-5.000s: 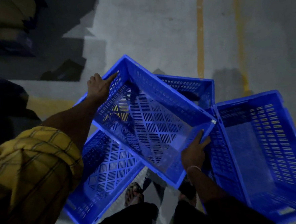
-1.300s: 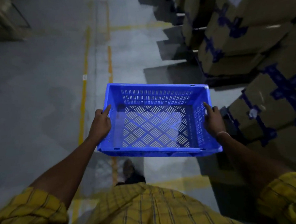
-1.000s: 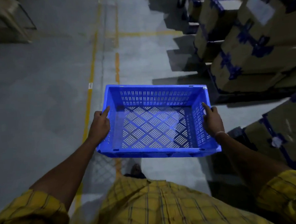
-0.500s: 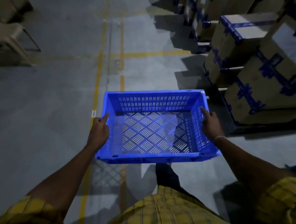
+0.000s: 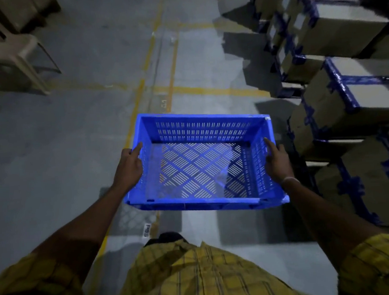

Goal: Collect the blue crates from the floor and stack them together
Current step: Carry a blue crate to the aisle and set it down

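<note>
a person carries one blue crate (image 5: 203, 162) above the floor (image 5: 51, 157).

the left hand (image 5: 128, 168) grips the crate's left wall and the right hand (image 5: 278, 162) grips its right wall, fingers curled over the rims. the crate is held level, up in the air, in front of the yellow shirt (image 5: 186, 274). it is empty, and the floor shows through its holes. this looks like the carrying step. no stack of crates shows here, so next the person likely must find it and set this crate down on top, lined up. taped boxes (image 5: 351, 104) sit close on the right, and a chair (image 5: 4, 45) stands far left.
</note>
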